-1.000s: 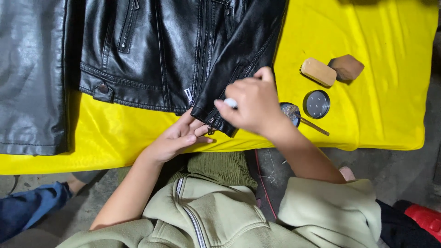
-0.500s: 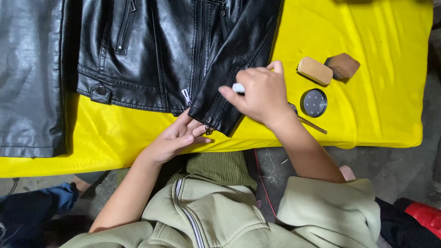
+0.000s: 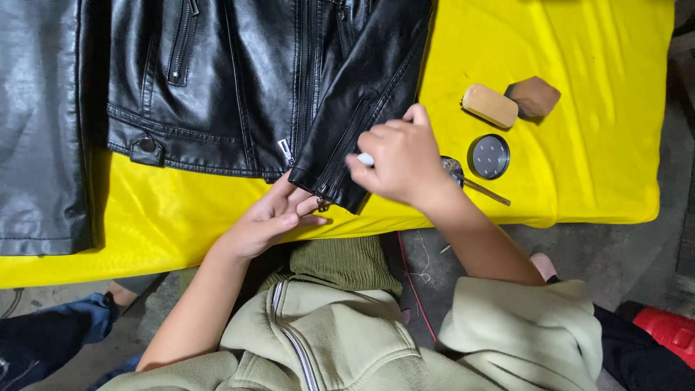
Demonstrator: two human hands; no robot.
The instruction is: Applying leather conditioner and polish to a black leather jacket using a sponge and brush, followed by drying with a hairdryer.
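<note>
Covering the table, a yellow cloth [image 3: 550, 65] carries a black leather jacket [image 3: 239, 80]; left hand [image 3: 271, 217] pins its cuff open-fingered; right hand [image 3: 402, 159] grips a small white object [image 3: 365, 159]; grey concrete floor [image 3: 637, 253] below.

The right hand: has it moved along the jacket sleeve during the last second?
Yes. The right hand slid up the black sleeve, away from the cuff, toward the wooden brush.

1. A table [image 3: 579, 181] stood under a bright yellow cloth [image 3: 572, 43], which draped over its near edge.
2. Below it lay a grey concrete floor [image 3: 622, 253], rough and dusty, with a thin red cord [image 3: 414, 289] trailing across it.
3. The light was even and soft, casting only faint shadows on the cloth.
</note>
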